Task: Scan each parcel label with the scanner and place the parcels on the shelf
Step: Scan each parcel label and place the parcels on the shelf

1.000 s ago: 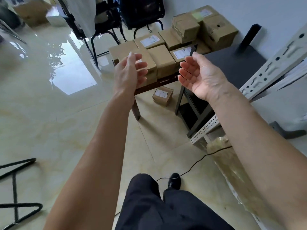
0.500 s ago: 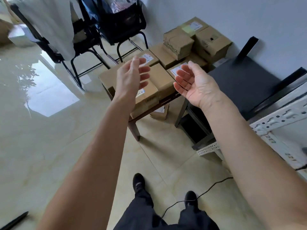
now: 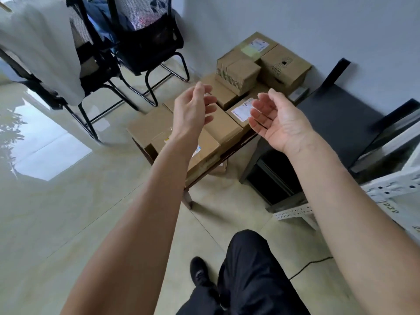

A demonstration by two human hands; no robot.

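Toward twelve o'clock we see the worktop (image 3: 236,148) loaded with cardboard parcels (image 3: 225,126), the white shelf (image 3: 391,189) at three o'clock. Our left hand (image 3: 193,110) and right hand (image 3: 279,121) hover above the parcels, palms facing each other, fingers loosely spread, holding nothing.

Bare forearms with no sleeves showing, and no watch, ring or glove on the left hand (image 3: 193,110) or the right hand (image 3: 280,123). Loose black trousers (image 3: 250,276) below, and one black shoe (image 3: 200,272) with laces.
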